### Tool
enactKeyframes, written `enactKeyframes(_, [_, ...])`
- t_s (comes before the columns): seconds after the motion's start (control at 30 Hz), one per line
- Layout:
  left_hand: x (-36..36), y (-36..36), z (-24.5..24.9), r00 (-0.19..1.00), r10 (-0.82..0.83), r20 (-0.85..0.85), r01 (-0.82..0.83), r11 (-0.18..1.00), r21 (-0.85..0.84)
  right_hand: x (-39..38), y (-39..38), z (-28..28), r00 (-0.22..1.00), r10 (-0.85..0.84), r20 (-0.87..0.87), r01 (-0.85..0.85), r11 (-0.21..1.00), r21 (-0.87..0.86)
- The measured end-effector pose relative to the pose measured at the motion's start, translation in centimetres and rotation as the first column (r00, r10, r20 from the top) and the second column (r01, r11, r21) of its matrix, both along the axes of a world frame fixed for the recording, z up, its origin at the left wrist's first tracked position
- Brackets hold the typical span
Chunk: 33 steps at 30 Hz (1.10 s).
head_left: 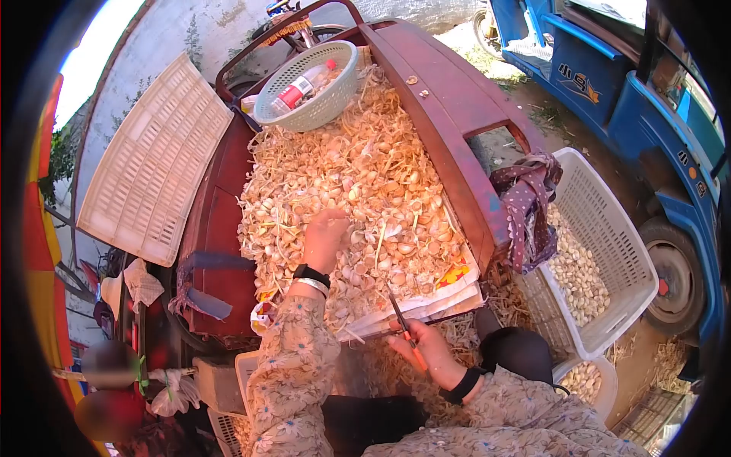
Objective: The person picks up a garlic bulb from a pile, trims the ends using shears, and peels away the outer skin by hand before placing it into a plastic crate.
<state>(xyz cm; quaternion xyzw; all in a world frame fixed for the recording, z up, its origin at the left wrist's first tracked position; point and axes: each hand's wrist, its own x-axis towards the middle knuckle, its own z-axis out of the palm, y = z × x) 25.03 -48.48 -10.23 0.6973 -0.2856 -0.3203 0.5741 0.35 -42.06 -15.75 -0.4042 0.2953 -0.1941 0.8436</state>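
Note:
A large heap of garlic (365, 175), bulbs and loose cloves mixed with dry stalks and skins, covers the bed of a dark red cart in front of me. My left hand (326, 236) reaches down onto the middle of this heap, its fingers curled among the garlic; what lies under them is hidden. Lower right, beyond the heap's near edge, my right hand (434, 354) is closed round orange-handled scissors (416, 352). Their dark, narrow blades point up and away from me, over the edge of the printed sacking (449, 297).
A pale green basin (335, 95) with a red-labelled bottle (293, 95) rests on the far heap. At right stands a white crate (609, 228) of cloves; a round tub (605, 388) sits below it. A spotted cloth (529, 213) hangs from the red side panel (434, 99). A blue vehicle (594, 84) is parked beyond.

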Motion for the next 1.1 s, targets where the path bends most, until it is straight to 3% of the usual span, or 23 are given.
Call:
enactKeyframes(0.07, [0.6, -2.2, -0.4, 0.990, -0.036, 0.138, 0.021, 0.994, 0.107, 0.0, -0.1, -0.3, 0.999, 0.008, -0.036, -0.010, 0.998, -0.060])
enactKeyframes(0.13, [1.7, -4.0, -1.7, 0.958, -0.105, 0.269, 0.037, 0.968, 0.247, -0.2, -0.3, -0.4, 0.999, -0.011, 0.046, 0.010, 1.000, 0.025])
enactKeyframes(0.17, [2.0, -4.5, -2.5, 0.866, -0.113, 0.487, -0.015, 0.968, 0.251, -0.2, -0.4, -0.4, 0.996, -0.023, 0.087, 0.017, 0.997, 0.069])
enactKeyframes(0.23, [2.7, -5.3, -4.0, 0.545, -0.123, 0.829, -0.114, 0.969, 0.219, -0.5, -0.6, 0.0, 1.000, 0.015, -0.016, -0.017, 0.988, -0.152])
enactKeyframes(0.27, [1.8, -5.5, -2.8, 0.481, -0.179, 0.858, -0.192, 0.933, 0.303, -0.5, -0.9, 0.2, 0.997, 0.026, -0.070, -0.043, 0.965, -0.260])
enactKeyframes(0.37, [3.1, -5.5, -0.3, 0.422, -0.228, 0.877, -0.317, 0.870, 0.378, -0.6, -0.8, 0.0, 1.000, -0.005, -0.012, 0.004, 0.994, -0.107])
enactKeyframes(0.47, [9.1, -5.3, -1.7, 0.334, -0.356, 0.873, -0.454, 0.751, 0.480, -0.9, -0.6, -0.4, 0.996, 0.015, -0.092, -0.028, 0.989, -0.148])
enactKeyframes(0.5, [10.5, -5.4, -2.6, 0.362, -0.359, 0.861, -0.428, 0.756, 0.495, -1.0, -0.7, -0.4, 0.993, 0.031, -0.117, -0.050, 0.986, -0.159])
enactKeyframes(0.53, [11.7, -5.7, -3.6, 0.386, -0.363, 0.848, -0.399, 0.763, 0.509, -1.0, -0.7, 0.0, 0.998, 0.034, -0.045, -0.035, 0.999, -0.029])
enactKeyframes(0.57, [12.3, -6.1, -4.2, 0.413, -0.367, 0.833, -0.370, 0.769, 0.522, -1.1, -0.8, 0.2, 0.998, 0.036, -0.051, -0.039, 0.998, -0.057])
enactKeyframes(0.6, [10.9, -7.1, -3.3, 0.432, -0.454, 0.779, -0.365, 0.702, 0.611, -1.1, -0.9, 0.3, 0.998, 0.040, -0.056, -0.044, 0.995, -0.085])
enactKeyframes(0.77, [6.4, -7.3, -2.7, 0.443, -0.590, 0.675, 0.120, 0.785, 0.608, -0.6, -1.1, -0.4, 0.970, 0.129, -0.207, -0.169, 0.967, -0.192])
enactKeyframes(0.8, [6.0, -6.9, -4.5, 0.390, -0.573, 0.721, 0.204, 0.817, 0.539, -0.4, -1.2, -0.2, 0.980, 0.108, -0.168, -0.136, 0.977, -0.165])
enactKeyframes(0.83, [2.8, -6.6, -2.4, 0.268, -0.689, 0.674, 0.074, 0.712, 0.698, -0.2, -1.4, -0.1, 0.987, 0.088, -0.132, -0.107, 0.985, -0.138])
enactKeyframes(0.9, [1.1, -5.0, -2.8, 0.202, -0.616, 0.762, 0.168, 0.788, 0.592, 0.1, -1.5, -0.1, 0.994, 0.057, -0.090, -0.066, 0.993, -0.102])
enactKeyframes(0.97, [-0.7, -3.0, -1.7, 0.242, -0.589, 0.771, 0.197, 0.808, 0.556, 0.3, -1.5, -0.5, 0.996, 0.027, -0.081, -0.034, 0.996, -0.085])
enactKeyframes(1.07, [-2.0, 0.1, -0.6, 0.187, -0.671, 0.717, 0.038, 0.735, 0.677, 0.4, -1.7, -0.4, 0.994, 0.030, -0.103, -0.043, 0.991, -0.125])
enactKeyframes(1.1, [-1.9, 1.4, -0.8, 0.257, -0.644, 0.721, 0.078, 0.757, 0.649, 0.5, -1.7, -0.5, 0.994, 0.038, -0.107, -0.053, 0.988, -0.146])
